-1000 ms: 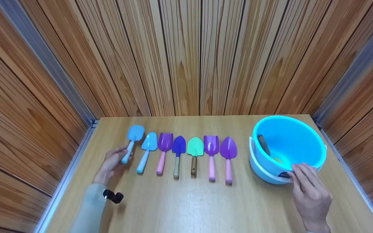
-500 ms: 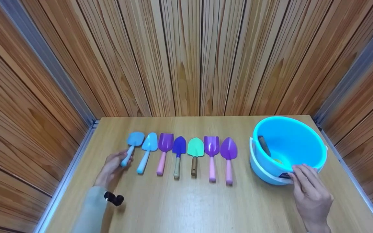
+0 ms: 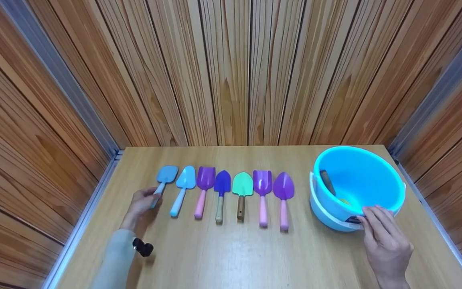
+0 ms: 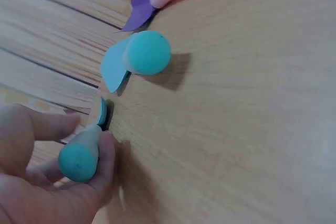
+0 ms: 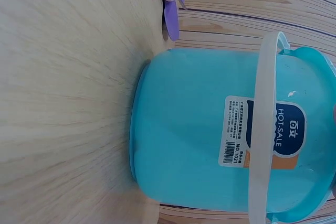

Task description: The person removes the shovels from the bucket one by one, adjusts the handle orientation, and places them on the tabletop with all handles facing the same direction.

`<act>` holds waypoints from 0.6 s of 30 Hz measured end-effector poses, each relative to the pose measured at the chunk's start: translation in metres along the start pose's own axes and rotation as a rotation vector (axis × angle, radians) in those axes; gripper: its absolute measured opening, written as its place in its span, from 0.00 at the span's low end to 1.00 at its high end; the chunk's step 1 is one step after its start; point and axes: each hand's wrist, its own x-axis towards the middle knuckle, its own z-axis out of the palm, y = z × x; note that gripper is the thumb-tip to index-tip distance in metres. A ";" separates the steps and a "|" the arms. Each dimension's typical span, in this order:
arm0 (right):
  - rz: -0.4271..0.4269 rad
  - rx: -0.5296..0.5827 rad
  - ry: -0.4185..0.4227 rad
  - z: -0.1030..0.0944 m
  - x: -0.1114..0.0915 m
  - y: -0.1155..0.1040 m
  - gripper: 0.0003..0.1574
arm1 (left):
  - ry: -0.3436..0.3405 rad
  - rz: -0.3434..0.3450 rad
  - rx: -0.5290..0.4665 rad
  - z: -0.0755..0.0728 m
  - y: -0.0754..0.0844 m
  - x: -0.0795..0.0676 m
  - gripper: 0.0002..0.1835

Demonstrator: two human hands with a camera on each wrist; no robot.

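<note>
At the left end of a row of trowels, my left hand [image 3: 142, 204] has its fingers around the handle of a light blue garden trowel [image 3: 167, 174]. In the left wrist view, the handle's teal end [image 4: 79, 162] lies between my fingers and thumb, the blade close to the table. My right hand [image 3: 387, 241] pinches the near rim of a bright blue bucket [image 3: 359, 160]. Beside the held trowel lie a second light blue trowel [image 3: 186, 177], a purple scoop with pink handle [image 3: 205, 178] and a dark blue trowel [image 3: 222, 182].
Farther right in the row are a green trowel [image 3: 242, 183], another purple scoop [image 3: 262, 182] and a pointed purple trowel [image 3: 283, 186]. Inside the bucket leans a brown handle [image 3: 327, 182]. A white bail [image 5: 264, 124] crosses its labelled side. Wood-panelled walls [image 3: 231, 72] enclose the table [image 3: 231, 257].
My left hand has lowered the light blue trowel toward the near side, its blade coming down level with the row. My right hand has stayed at the bucket rim.
</note>
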 end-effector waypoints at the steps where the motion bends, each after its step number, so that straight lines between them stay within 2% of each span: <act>1: -0.001 0.003 0.005 0.000 -0.001 0.002 0.12 | 0.017 0.019 0.065 0.002 0.001 0.000 0.26; 5: -0.010 0.008 0.019 0.002 -0.005 0.010 0.18 | 0.091 0.064 0.289 0.008 0.005 0.002 0.27; 7: -0.013 0.008 0.025 0.002 -0.006 0.012 0.21 | 0.118 0.088 0.367 0.010 0.005 0.003 0.26; 18: -0.012 0.012 0.029 0.001 0.001 0.001 0.26 | 0.120 0.065 0.415 0.009 -0.003 0.007 0.23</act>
